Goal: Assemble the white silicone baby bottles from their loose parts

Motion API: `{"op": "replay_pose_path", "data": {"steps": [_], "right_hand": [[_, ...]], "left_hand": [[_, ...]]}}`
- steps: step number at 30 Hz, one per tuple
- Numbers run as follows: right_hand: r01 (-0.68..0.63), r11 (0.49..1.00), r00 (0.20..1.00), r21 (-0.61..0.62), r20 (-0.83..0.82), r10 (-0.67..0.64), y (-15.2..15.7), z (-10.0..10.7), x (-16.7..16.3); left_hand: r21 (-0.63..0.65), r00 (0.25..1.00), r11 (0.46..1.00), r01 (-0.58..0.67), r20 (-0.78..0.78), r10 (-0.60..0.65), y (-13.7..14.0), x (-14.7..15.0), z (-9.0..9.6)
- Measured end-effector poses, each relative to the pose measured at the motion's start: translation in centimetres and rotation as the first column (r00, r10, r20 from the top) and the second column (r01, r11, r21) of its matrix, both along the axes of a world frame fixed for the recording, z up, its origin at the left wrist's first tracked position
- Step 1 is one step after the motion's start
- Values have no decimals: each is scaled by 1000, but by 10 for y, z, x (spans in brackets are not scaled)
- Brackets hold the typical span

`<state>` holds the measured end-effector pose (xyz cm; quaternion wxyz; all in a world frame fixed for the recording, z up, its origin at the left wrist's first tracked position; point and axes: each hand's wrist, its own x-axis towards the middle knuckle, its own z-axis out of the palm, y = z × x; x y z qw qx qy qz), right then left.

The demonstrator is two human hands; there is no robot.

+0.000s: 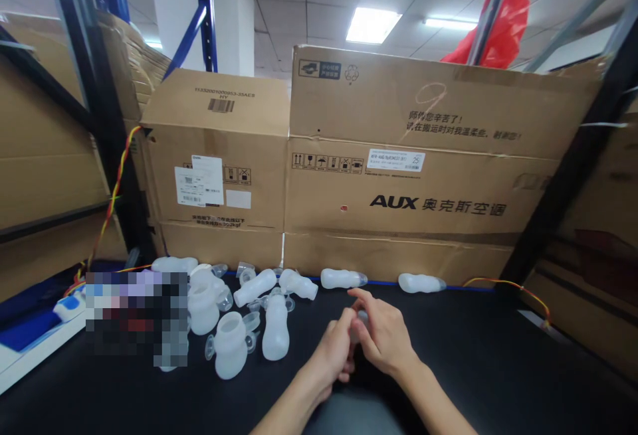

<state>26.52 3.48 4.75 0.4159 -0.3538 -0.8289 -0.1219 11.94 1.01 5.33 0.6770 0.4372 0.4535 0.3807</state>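
Note:
My left hand point(331, 348) and my right hand point(383, 334) meet above the black table, fingers curled and closed. Between them shows a bit of a translucent plastic piece point(362, 317); the fingers cover most of it, so its kind cannot be made out. To the left of my hands lies a frosted white plastic bottle point(276, 332) with a clear winged part at its far end. Beside it an open, wide-necked bottle point(231, 352) leans, clear plastic flaps at its sides. Another such bottle point(203, 309) is just behind that one.
More bottles lie along the back edge, among them a capped bottle point(343, 279) and one farther right point(421, 283). Cardboard boxes point(399, 222) wall off the back. Dark rack posts point(553, 176) flank the table point(478, 362). A blurred patch covers items at left; a yellow-red wire point(531, 299) hangs right.

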Motion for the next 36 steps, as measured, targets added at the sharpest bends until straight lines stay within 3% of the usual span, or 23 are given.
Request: {"op": "replay_pose_path", "data": {"steps": [2,4,10,13,16,18,20,22,23,24,27,30,32,34,36], "right_hand": [[-12,981,1000,193,6,11,5,-1,5],[-26,956,1000,292,-7,29,9,-5,11],[-22,935,997,354,-59,45,19,-16,23],[72,938,987,340,-160,-17,25,-17,38],[251,922,934,296,-325,-150,26,-16,58],[311,925,903,220,-372,-215,21,-15,62],[273,961,896,36,-374,-240,14,-15,55],[161,969,910,-188,-352,-220,7,-15,42],[104,957,923,-270,-333,-194,5,-14,36],[66,948,936,-311,-310,-167,4,-13,32],[80,960,962,-267,-233,-145,3,-8,32],[82,963,973,-258,-190,-133,2,-5,34],[38,958,984,-283,-155,-85,0,-5,33],[32,952,986,-303,-144,-79,1,-6,35],[104,944,969,-313,-182,-168,5,-7,43]], "left_hand": [[-155,988,983,98,136,-77,0,6,1],[-244,956,951,190,268,-122,-1,10,3],[-296,874,889,348,445,-194,-4,10,9],[-222,894,941,254,425,-141,-7,7,8],[-94,926,995,44,378,-5,-11,3,6],[13,934,995,-101,347,90,-14,-1,4],[310,966,931,-191,228,123,-17,-4,2],[653,987,749,-109,-16,157,-18,-7,0],[756,965,654,-21,-155,210,-19,-9,-1],[804,923,591,62,-271,272,-18,-11,-1],[834,822,538,125,-391,415,-16,-19,4],[864,862,470,178,-368,349,-15,-24,9],[854,888,476,211,-371,272,-16,-23,10],[802,936,590,93,-273,223,-16,-20,9],[667,970,734,-127,-71,232,-14,-18,10]]}}
